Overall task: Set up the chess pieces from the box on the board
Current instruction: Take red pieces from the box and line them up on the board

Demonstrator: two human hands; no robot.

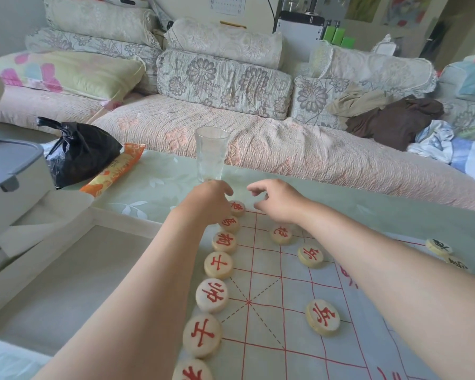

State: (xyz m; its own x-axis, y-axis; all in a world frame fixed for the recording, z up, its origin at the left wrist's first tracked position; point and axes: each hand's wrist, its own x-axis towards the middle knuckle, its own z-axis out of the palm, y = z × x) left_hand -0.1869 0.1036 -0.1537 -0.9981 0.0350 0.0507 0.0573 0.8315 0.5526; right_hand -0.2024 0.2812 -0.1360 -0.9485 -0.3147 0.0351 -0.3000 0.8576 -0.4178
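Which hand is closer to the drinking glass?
The left hand. Its knuckles sit right at the foot of the glass. The right hand hovers off to the glass's right, with a clear gap.

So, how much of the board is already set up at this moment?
Done: a row of red pieces along the board's left edge, plus three further in. In hand: the left hand is at the far corner piece; the right hand hovers empty. Left: most black pieces; only two show.
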